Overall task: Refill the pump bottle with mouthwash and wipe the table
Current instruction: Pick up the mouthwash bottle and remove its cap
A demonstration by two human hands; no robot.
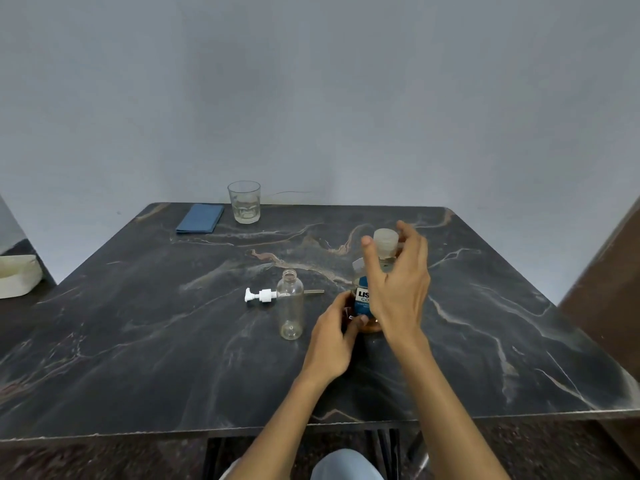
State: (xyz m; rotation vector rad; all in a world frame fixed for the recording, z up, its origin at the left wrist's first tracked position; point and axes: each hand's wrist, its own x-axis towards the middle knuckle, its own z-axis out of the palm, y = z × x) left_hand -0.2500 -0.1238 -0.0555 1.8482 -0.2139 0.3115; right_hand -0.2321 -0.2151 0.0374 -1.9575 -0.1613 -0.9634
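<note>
**Cap coming off, nothing poured yet**

The empty pump bottle (pixel 291 308) stands open on the desk (pixel 138 341), its white pump head (pixel 259 295) lying just beside it. The left hand (pixel 334 337) grips the base of the mouthwash bottle (pixel 362 299), while the right hand (pixel 398 271) has its fingers (pixel 408 237) pinching the clear cap (pixel 385 240). Pouring, refitting the pump and wiping with the blue cloth (pixel 200 218) all seem to remain.

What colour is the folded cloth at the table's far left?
Blue, plain with no pattern; the cloth shows in the head view.
</note>
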